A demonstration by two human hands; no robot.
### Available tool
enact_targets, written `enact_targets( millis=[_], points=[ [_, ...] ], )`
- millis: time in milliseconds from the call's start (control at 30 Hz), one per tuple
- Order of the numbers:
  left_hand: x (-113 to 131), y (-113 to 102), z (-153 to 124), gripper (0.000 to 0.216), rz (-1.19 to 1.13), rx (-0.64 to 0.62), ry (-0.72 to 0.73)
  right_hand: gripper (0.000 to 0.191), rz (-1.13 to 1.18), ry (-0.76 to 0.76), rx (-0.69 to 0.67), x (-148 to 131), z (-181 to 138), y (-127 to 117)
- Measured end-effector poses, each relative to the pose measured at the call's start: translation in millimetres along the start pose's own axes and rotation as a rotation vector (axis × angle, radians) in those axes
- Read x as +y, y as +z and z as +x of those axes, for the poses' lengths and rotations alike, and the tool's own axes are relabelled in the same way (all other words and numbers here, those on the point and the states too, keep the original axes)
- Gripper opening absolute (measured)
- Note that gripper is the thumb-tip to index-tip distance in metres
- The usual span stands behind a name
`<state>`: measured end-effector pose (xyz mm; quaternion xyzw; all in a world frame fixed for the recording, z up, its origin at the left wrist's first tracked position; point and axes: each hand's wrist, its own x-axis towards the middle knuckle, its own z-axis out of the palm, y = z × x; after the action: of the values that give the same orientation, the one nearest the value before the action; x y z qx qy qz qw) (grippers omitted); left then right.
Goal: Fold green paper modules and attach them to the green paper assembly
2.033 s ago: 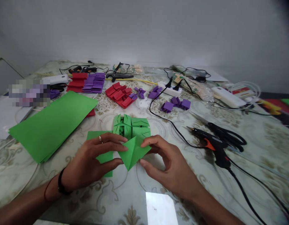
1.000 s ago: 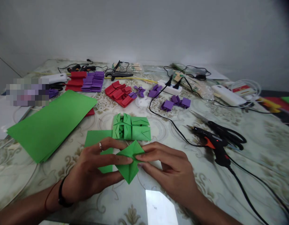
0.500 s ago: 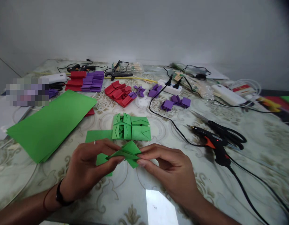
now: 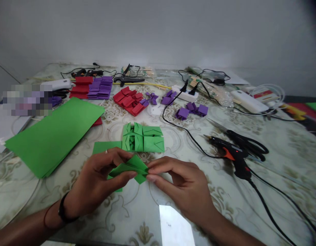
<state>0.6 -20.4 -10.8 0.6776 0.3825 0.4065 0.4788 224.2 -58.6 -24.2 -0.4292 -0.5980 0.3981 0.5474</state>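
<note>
Between my two hands, above the table, is a small piece of folded green paper (image 4: 137, 167) with pointed corners. My left hand (image 4: 101, 176) pinches its left side between thumb and fingers. At its right corner, my right hand (image 4: 177, 177) grips it with thumb and forefinger. Just beyond lie several folded green paper units (image 4: 143, 137), set side by side. Flat green paper pieces (image 4: 106, 147) lie partly hidden behind my left hand. A stack of green paper sheets (image 4: 57, 133) rests to the left.
On the right lie a black glue gun (image 4: 231, 153) with its cord and black-handled scissors (image 4: 246, 141). Farther back are red folded pieces (image 4: 129, 100), purple folded pieces (image 4: 182, 113), a white power strip (image 4: 185, 94) and black pliers (image 4: 127, 80).
Both hands and the folded green paper have shifted slightly left. My left fingers now reach farther over the paper. Objects on the table stay in place.
</note>
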Motion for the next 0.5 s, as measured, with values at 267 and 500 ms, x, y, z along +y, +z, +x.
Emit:
enact_targets(
  millis=[267, 500],
  points=[
    [-1.3, -1.0, -0.1, 0.029, 0.147, 0.019, 0.049, 0.011, 0.071, 0.184, 0.06, 1.0, 1.1, 3.9],
    [0.0, -0.2, 0.4, 0.029, 0.16, 0.032, 0.053, 0.004, -0.002, 0.255, 0.011, -1.2, 3.4, 2.3]
  ],
)
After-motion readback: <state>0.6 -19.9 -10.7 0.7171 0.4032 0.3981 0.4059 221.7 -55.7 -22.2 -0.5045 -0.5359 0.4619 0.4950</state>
